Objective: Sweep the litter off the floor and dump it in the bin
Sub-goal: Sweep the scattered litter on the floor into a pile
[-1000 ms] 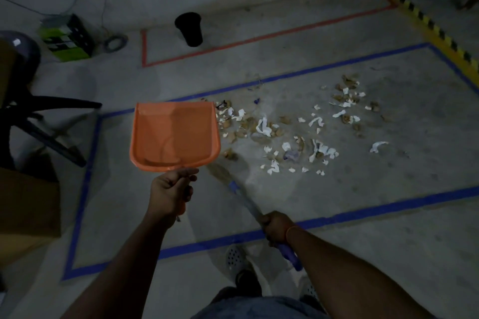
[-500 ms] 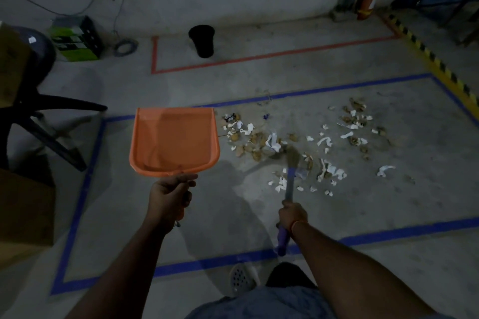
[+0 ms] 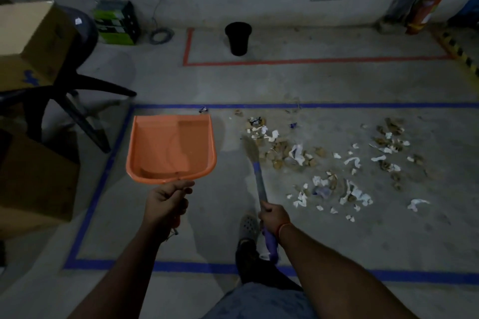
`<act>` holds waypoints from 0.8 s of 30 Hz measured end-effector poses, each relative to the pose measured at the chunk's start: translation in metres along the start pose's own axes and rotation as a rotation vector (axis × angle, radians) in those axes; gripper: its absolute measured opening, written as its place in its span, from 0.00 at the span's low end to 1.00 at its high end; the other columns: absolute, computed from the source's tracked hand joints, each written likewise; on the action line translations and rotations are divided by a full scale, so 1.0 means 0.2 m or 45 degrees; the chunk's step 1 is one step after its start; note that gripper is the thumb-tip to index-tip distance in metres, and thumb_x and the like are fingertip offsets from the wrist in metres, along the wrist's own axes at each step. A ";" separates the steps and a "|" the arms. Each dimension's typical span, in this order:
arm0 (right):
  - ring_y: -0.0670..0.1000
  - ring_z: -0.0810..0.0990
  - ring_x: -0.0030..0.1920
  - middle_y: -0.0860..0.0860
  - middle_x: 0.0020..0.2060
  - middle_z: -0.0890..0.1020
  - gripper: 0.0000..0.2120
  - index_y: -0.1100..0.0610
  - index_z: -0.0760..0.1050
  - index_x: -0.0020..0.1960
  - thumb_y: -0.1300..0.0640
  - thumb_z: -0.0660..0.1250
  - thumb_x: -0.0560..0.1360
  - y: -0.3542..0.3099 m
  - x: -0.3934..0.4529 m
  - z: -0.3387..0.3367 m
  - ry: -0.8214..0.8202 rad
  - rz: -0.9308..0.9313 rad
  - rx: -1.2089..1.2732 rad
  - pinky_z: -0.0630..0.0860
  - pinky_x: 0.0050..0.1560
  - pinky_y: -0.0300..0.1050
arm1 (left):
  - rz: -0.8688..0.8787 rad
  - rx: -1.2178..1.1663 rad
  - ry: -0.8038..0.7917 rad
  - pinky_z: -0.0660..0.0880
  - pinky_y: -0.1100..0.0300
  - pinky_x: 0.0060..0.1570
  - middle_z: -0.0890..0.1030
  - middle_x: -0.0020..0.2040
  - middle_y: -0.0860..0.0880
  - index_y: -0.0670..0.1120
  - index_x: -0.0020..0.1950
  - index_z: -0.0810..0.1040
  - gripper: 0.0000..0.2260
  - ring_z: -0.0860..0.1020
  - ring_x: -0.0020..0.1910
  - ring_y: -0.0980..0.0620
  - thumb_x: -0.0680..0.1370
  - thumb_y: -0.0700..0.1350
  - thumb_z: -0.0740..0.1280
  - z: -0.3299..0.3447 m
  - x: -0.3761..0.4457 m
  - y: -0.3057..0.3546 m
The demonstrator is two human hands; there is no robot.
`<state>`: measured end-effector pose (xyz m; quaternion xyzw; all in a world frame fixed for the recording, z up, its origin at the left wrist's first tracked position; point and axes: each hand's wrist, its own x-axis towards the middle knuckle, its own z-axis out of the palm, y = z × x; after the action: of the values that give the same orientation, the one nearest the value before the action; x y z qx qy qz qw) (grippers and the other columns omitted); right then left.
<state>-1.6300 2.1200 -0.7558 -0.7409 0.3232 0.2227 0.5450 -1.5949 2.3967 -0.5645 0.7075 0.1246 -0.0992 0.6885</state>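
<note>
I see the litter (image 3: pixel 329 163), white scraps and brown bits, strewn on the concrete floor (image 3: pixel 363 235) inside the blue tape outline (image 3: pixel 259 105), at about 2 o'clock from my feet. The broom (image 3: pixel 252 153) has its bristles at the pile's 9 o'clock edge; my right hand (image 3: pixel 273 217) grips its handle. My left hand (image 3: pixel 166 202) grips the handle of the orange dustpan (image 3: pixel 172 149), held up at 11 o'clock. The black bin (image 3: pixel 238 37) stands at 12 o'clock, well apart, inside the red tape

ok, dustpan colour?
Orange, plain, no pattern. The dustpan shows clearly in the head view, held by the left hand.
</note>
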 end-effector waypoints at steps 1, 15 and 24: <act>0.56 0.82 0.34 0.57 0.44 0.85 0.23 0.49 0.77 0.64 0.59 0.66 0.69 -0.04 0.03 0.03 -0.015 0.031 0.016 0.82 0.35 0.49 | -0.004 -0.002 0.008 0.63 0.67 0.22 0.81 0.37 0.46 0.33 0.51 0.80 0.11 0.69 0.23 0.55 0.81 0.29 0.58 -0.02 0.04 0.02; 0.58 0.80 0.32 0.59 0.38 0.81 0.14 0.58 0.81 0.57 0.66 0.65 0.74 -0.33 0.49 -0.15 0.364 0.420 0.504 0.77 0.32 0.47 | 0.002 0.204 -0.088 0.60 0.69 0.22 0.74 0.29 0.45 0.36 0.51 0.81 0.10 0.68 0.22 0.55 0.82 0.33 0.60 -0.02 0.84 0.31; 0.57 0.82 0.32 0.60 0.49 0.84 0.21 0.50 0.75 0.67 0.62 0.62 0.76 -0.66 0.63 -0.04 0.521 0.267 0.501 0.83 0.40 0.52 | 0.024 0.105 -0.145 0.56 0.56 0.30 0.77 0.40 0.40 0.43 0.49 0.85 0.10 0.68 0.28 0.50 0.75 0.42 0.65 -0.04 1.20 0.44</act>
<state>-1.4478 2.1077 -0.7528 -0.6132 0.5379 0.0571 0.5756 -1.3407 2.4133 -0.5553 0.7296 0.0744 -0.1379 0.6657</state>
